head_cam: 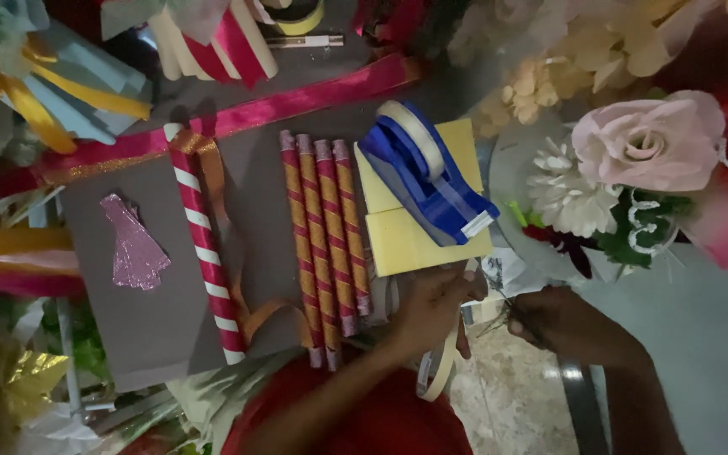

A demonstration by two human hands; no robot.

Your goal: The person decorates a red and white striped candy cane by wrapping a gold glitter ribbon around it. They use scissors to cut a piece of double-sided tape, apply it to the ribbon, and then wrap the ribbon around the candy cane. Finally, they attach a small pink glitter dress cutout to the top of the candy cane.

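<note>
A grey board covers the middle of a dim, crowded worktable. At lower centre the left hand pinches a pale tape strip that hangs down. The right hand, just right of it, closes on thin stems. Above the hands a blue tape dispenser rests on yellow sheets, beside four striped rolls. Fabric flowers crowd the upper right, ribbons the upper left.

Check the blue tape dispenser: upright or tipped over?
Tipped over. The blue tape dispenser lies on its side across the yellow pads, its tape roll facing up.
</note>
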